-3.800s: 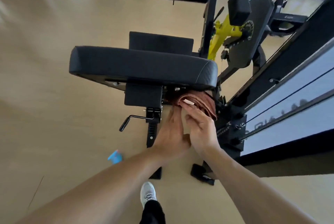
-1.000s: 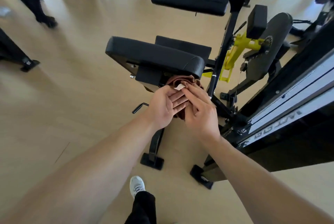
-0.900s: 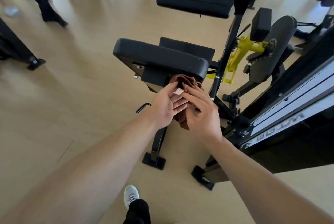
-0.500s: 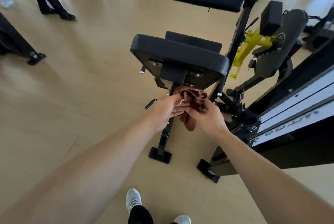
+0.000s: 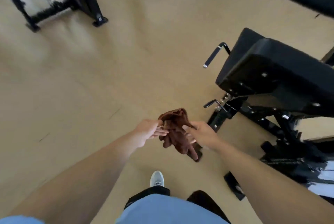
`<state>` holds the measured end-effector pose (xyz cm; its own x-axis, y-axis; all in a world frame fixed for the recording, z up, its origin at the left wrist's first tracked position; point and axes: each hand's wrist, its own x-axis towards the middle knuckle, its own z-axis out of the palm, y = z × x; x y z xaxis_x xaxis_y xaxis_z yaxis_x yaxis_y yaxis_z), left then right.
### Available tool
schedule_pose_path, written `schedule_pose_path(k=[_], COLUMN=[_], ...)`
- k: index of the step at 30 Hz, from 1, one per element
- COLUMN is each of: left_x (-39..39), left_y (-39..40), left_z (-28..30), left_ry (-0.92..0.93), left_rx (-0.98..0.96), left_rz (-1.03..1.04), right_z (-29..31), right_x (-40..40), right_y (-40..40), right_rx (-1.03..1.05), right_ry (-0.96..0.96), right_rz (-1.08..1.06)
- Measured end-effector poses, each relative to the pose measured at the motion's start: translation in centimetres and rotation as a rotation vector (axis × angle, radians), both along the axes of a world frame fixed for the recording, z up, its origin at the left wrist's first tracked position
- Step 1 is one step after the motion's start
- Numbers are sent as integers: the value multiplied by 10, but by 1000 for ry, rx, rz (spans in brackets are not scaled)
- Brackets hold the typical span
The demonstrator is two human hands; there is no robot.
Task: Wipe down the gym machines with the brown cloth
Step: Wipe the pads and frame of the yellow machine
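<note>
both your left hand point(image 5: 151, 131) and right hand point(image 5: 200, 133) pinch the bunched cloth point(image 5: 176, 131) in mid-air over the floor, left of the machine point(image 5: 274, 79), and a loose pinch while regrouping could probably drop it.

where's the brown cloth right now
In the head view, the brown cloth hangs bunched low in the centre, held between the left hand and right hand above the floor, left of the black padded machine.
</note>
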<state>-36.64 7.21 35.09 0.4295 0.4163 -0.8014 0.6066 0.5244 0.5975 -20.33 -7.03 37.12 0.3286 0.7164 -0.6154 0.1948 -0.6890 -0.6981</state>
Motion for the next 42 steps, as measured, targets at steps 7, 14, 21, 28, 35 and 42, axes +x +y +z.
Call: schedule_pose_path(k=[7,14,21,28,35,42], left_x=[-115,-162,-212,-250,-294,-366], left_y=[96,182,284,387,503,658], left_z=[-11,-14,-7,25,38,33], left_ry=[171,269,421,209,41,-117], left_rx=[103,234,204,316,309,354], left_rz=[297,421,277,486,703,870], right_z=[3,11,34,79,103,67], right_x=[-63,-107,-162,-231,-309,-372], right_y=[152,296,450,597,751,916], right_rx=[162,236,164,148,280,243], right_ry=[28,130,448,520,430,413], right_rz=[217,344,404,707,681,550])
